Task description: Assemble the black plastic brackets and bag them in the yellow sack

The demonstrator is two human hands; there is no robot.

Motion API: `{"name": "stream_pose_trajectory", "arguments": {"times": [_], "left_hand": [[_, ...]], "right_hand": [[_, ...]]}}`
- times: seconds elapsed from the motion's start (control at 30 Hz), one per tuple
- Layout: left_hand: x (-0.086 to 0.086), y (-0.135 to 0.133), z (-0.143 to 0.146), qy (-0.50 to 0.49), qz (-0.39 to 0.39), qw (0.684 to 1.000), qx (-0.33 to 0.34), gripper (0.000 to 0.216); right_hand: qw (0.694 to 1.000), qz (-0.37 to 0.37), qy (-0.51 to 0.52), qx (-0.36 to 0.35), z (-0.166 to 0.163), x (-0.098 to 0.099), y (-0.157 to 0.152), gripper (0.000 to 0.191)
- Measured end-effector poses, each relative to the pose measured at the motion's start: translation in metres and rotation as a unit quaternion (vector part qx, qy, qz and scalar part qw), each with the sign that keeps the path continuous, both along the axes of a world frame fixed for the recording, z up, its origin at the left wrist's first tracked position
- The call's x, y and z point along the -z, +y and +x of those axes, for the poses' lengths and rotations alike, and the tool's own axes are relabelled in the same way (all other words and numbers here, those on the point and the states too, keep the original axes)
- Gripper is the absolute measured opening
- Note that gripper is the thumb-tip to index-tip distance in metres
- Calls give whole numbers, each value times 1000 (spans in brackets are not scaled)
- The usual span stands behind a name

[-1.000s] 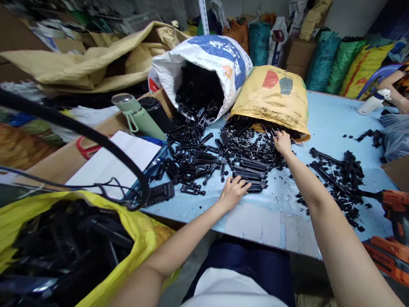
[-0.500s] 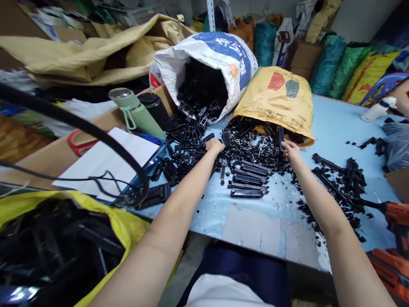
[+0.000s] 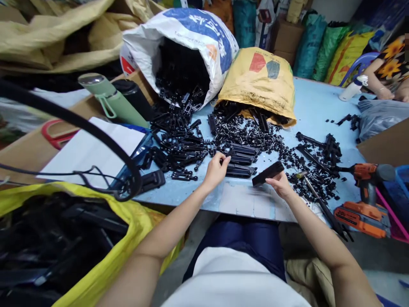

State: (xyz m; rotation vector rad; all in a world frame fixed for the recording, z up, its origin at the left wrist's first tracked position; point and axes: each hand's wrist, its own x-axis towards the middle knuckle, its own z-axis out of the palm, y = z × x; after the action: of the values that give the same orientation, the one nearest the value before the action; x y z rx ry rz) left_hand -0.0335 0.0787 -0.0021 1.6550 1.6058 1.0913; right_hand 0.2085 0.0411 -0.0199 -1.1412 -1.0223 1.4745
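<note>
In the head view my right hand (image 3: 280, 185) grips a long black plastic piece (image 3: 267, 174), tilted over the near edge of the blue table. Just to its left, my left hand (image 3: 217, 169) is closed in a pinch; a small dark bit shows at the fingertips, too small to name. Beyond the left hand lies a row of similar long black pieces (image 3: 241, 160), side by side. A heap of small black parts and metal pins (image 3: 246, 133) spreads behind them. Black slotted links (image 3: 183, 140) are piled farther left.
A white sack (image 3: 220, 38) and a yellow sack (image 3: 255, 81) spill black parts at the back. An orange cordless drill (image 3: 366, 200) and a hammer (image 3: 316, 196) lie right. A yellow bag (image 3: 140, 221) stands left, below a black cable (image 3: 86, 123). A co-worker's hands (image 3: 386, 94) show far right.
My right hand has drawn the long black piece from the yellow sack's mouth toward me. My left hand has come back from the parts heap. The view has tipped down.
</note>
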Motion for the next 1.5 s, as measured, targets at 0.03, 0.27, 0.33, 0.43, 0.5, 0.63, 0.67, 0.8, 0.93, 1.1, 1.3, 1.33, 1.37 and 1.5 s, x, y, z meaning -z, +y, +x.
{"name": "stream_pose_trajectory", "arguments": {"times": [0.03, 0.27, 0.33, 0.43, 0.5, 0.63, 0.67, 0.8, 0.93, 1.1, 1.3, 1.33, 1.37, 1.5], "left_hand": [[4, -16, 1, -1, -13, 1000, 19, 18], [33, -57, 27, 52, -75, 979, 185, 16], [38, -47, 39, 71, -61, 976, 195, 16], [41, -30, 48, 80, -47, 980, 178, 15], [42, -25, 47, 77, -40, 980, 180, 15], [42, -35, 35, 49, -27, 983, 174, 15], [42, -40, 33, 37, -28, 984, 172, 15], [37, -61, 40, -56, -52, 984, 164, 8], [30, -74, 54, -161, -77, 973, 146, 31], [21, -73, 50, -143, 18, 980, 140, 32], [15, -69, 37, -104, 71, 978, 168, 32], [14, -69, 35, -98, 74, 978, 172, 32], [12, -69, 34, -91, 76, 977, 177, 32], [6, -67, 30, -64, 72, 979, 181, 32]], "right_hand": [[1000, 9, -13, 10, 7, 2, -11, 58], [942, 139, -270, 142, 63, 8, -59, 63], [907, 178, -351, 147, 73, 6, -65, 53], [862, 221, -443, 107, 87, 4, -75, 47], [831, 233, -500, 68, 98, 6, -83, 48], [748, 239, -619, 11, 104, 14, -93, 52], [730, 240, -640, 2, 98, 16, -92, 51], [748, 221, -625, -34, 46, 16, -70, 48], [913, 133, -384, -45, -13, 10, -47, 55], [978, 81, -168, -91, -38, 2, -41, 66], [968, 114, -187, -121, -30, -9, -42, 63], [966, 122, -192, -124, -29, -10, -42, 63], [965, 126, -193, -123, -29, -11, -42, 62], [970, 128, -180, -105, -31, -14, -43, 59]]}}
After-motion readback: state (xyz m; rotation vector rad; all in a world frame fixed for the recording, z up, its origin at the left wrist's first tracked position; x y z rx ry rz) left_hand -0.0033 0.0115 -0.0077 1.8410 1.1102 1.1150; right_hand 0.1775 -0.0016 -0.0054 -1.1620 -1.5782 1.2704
